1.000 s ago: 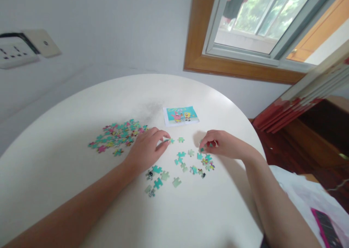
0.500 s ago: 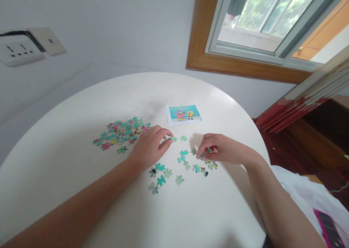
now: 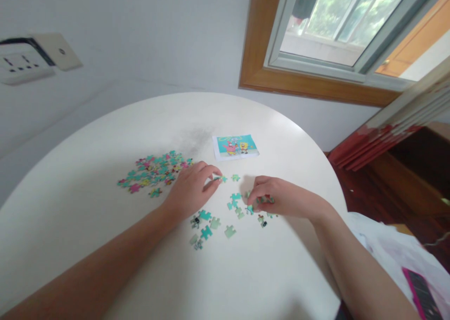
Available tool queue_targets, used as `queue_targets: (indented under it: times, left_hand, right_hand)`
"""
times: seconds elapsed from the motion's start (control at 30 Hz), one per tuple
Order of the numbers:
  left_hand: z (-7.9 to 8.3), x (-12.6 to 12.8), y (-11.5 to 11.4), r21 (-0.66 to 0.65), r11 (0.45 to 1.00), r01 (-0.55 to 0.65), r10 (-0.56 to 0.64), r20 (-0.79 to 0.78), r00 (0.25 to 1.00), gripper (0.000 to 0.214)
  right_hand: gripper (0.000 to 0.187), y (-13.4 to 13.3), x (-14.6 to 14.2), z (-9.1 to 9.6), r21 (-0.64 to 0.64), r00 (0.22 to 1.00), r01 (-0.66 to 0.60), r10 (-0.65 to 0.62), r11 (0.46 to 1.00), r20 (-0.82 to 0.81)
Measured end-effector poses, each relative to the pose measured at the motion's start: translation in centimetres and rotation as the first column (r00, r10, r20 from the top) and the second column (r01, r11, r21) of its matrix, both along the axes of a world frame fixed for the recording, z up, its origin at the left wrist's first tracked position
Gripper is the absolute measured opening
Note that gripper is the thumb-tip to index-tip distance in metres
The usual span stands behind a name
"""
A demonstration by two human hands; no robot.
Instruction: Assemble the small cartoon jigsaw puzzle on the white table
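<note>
My left hand [image 3: 191, 188] rests beside the big heap of jigsaw pieces [image 3: 158, 170]. Its thumb and forefinger are closed on a small puzzle piece [image 3: 223, 179] lying on the table, partly covered by the fingertips. One green piece [image 3: 235, 177] lies just right of it. My right hand [image 3: 270, 195] is bent over a small group of pieces, fingertips pinched on a teal puzzle piece [image 3: 249, 210]. Several other pieces are hidden under that hand. Between and below the hands lie loose teal and pale green pieces [image 3: 206, 232].
A picture card [image 3: 236, 147] with cartoon figures lies beyond the hands on the round white table [image 3: 147, 273]. Past its far edge are the wall and a wood-framed window [image 3: 316, 87]. To the lower right are a white plastic bag [image 3: 379, 245] and a pink-edged phone [image 3: 422, 292].
My right hand has shifted slightly left and down, from a pale piece to the teal piece, now covering more of the group. My left hand stays at its piece.
</note>
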State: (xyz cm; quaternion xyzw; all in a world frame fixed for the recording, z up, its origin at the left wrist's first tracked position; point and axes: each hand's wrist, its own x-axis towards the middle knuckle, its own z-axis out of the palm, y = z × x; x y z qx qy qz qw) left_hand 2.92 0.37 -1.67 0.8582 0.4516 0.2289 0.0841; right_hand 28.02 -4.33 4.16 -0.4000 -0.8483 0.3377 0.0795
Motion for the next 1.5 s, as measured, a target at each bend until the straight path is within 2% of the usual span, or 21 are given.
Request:
queue_targets:
  times: [0.23, 0.37, 0.43, 0.5, 0.67, 0.93, 1.27, 1.5]
  left_hand:
    - [0.0, 0.0, 0.1, 0.004, 1.0, 0.0, 0.0, 0.013, 1.0, 0.014]
    - [0.0, 0.0, 0.2, 0.01, 1.0, 0.01, -0.011, 0.019, 1.0, 0.014]
    - [-0.1, 0.0, 0.2, 0.008, 1.0, 0.009, -0.009, 0.016, 1.0, 0.014]
    - [-0.1, 0.0, 0.2, 0.0, 1.0, 0.007, -0.007, 0.012, 1.0, 0.014]
    - [-0.2, -0.2, 0.3, -0.001, 1.0, -0.006, 0.006, 0.002, 1.0, 0.014]
    - [-0.3, -0.2, 0.3, 0.002, 1.0, -0.007, 0.007, 0.004, 1.0, 0.014]
    - [-0.1, -0.1, 0.2, -0.002, 1.0, 0.002, -0.002, 0.006, 1.0, 0.015]
    - [0.0, -0.1, 0.2, -0.003, 1.0, 0.01, -0.01, 0.007, 1.0, 0.015]
  right_hand:
    - [0.026, 0.2, 2.0, 1.1, 0.065, 0.991, 0.135, -0.136, 0.989, 0.001]
    - [0.018, 0.2, 3.7, 1.3, 0.086, 0.974, 0.218, -0.222, 0.972, 0.043]
    - [0.016, 0.2, 4.2, 1.2, 0.02, 0.973, 0.208, -0.209, 0.978, 0.1]
    - [0.022, 0.1, 4.2, 1.0, -0.041, 0.975, 0.181, -0.174, 0.983, 0.138]
    - [0.015, 0.0, 3.0, 1.1, -0.086, 0.976, 0.154, -0.138, 0.984, 0.17]
    - [0.013, 0.2, 3.1, 0.7, -0.057, 0.978, 0.128, -0.116, 0.99, 0.173]
    - [0.012, 0.2, 2.6, 0.5, -0.112, 0.977, 0.133, -0.111, 0.985, 0.184]
    - [0.009, 0.2, 1.8, 0.0, -0.057, 0.993, 0.076, -0.07, 0.995, 0.097]
